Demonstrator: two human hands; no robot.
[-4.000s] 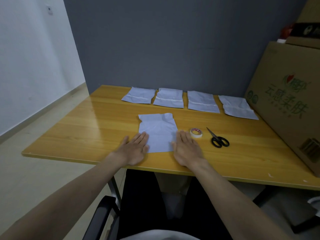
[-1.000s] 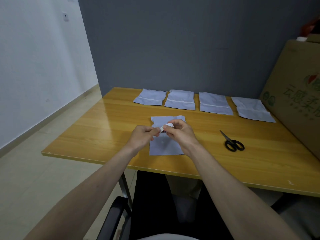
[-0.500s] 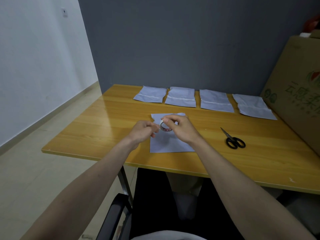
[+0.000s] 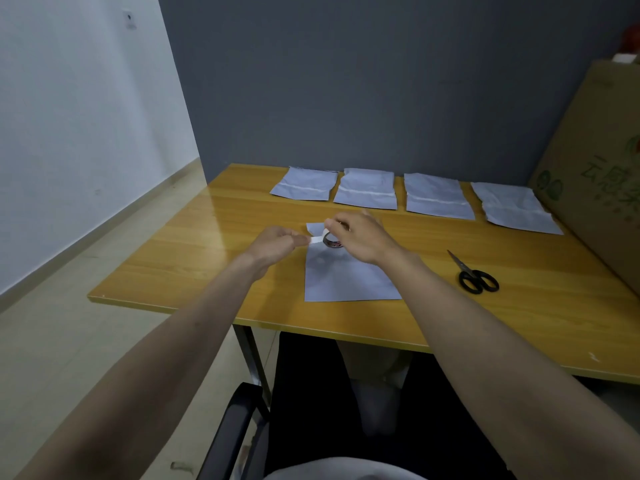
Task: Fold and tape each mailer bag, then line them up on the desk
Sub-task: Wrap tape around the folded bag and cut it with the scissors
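Observation:
A folded grey mailer bag (image 4: 346,278) lies flat on the wooden desk (image 4: 194,258) in front of me. Above its far end my right hand (image 4: 363,239) grips a small roll of tape (image 4: 331,240). My left hand (image 4: 277,244) pinches the free end of the tape (image 4: 316,240) and holds it a short way out from the roll. Several taped mailer bags lie in a row along the back of the desk, from the leftmost (image 4: 304,184) to the rightmost (image 4: 516,207).
Black-handled scissors (image 4: 474,277) lie to the right of the bag. A large cardboard box (image 4: 595,174) stands at the desk's right side. A grey wall runs behind the desk. A black chair arm (image 4: 228,434) shows below the desk's front edge.
Four seconds ago both hands pressed flat beside the bag and the tape roll lay on the desk. The right hand has since picked up the roll and the left has drawn out its end.

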